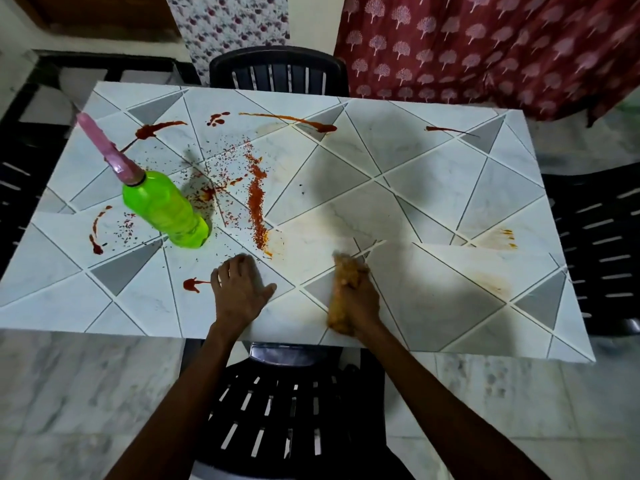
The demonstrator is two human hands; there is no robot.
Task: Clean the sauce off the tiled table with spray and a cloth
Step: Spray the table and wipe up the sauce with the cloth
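A counter (433, 209) of pale, glossy marble-look tiles cut into white and grey triangles fills the view, standing on a veined stone floor (86, 393). Red sauce (258, 199) streaks and spatters its left and far parts, the thickest band a grainy orange-red line down the middle, with dark specks scattered around it. Faint orange smears show on the right side.

The cloth (337, 313) lies near the front edge, right of centre – a bunched, orange-tan wad pressed onto the tile. The right hand (362, 299) grips it, fingers curled tight over the top, forearm reaching in from below. The left hand (239, 289) lies palm-down on the counter just left of it, fingers spread apart and holding nothing, beside a small red blob (192, 285).

The spray bottle (166, 209) stands on the left half amid the spatter – bright green translucent plastic with a long pink nozzle (104, 143).

Black slatted plastic chairs sit at the far side (277, 72), the right (602, 244) and the near side (277, 410) beneath the arms. A dark red fabric (485, 46) printed with pale trees hangs behind.
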